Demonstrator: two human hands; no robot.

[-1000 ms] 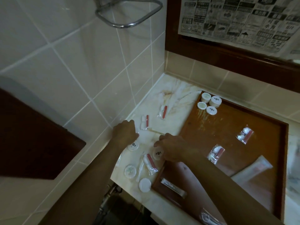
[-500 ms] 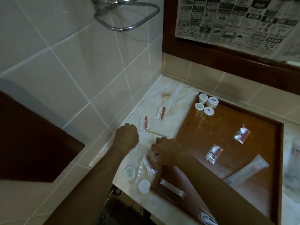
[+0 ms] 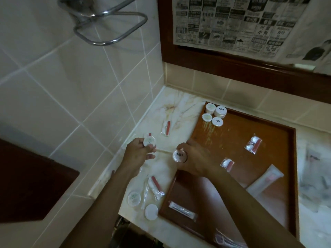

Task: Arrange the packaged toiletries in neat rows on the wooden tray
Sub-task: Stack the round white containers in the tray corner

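My left hand [image 3: 138, 152] holds a round white packet with a pale print [image 3: 149, 141] above the marble counter. A second round packet with a dark logo [image 3: 179, 156] is held by my right hand [image 3: 195, 159] at the left edge of the wooden tray [image 3: 268, 190]. In the tray's far left corner several round packets [image 3: 215, 114] are grouped and stacked. Two clear sachets with red strips [image 3: 253, 143] [image 3: 227, 164], a long white pouch [image 3: 265, 179] and a flat wrapped stick [image 3: 181, 211] lie on the tray.
More toiletries lie on the counter left of the tray: a red-strip sachet [image 3: 166, 128], a cotton-swab sachet [image 3: 155, 187], two round packets [image 3: 134, 198] [image 3: 151, 212]. A tiled wall and a chrome rack [image 3: 107, 27] stand to the left, a newspaper-covered mirror [image 3: 241, 24] behind.
Both hands have lifted off the counter, each raising a round packet it had been reaching down on. The left hand turned its packet face up.
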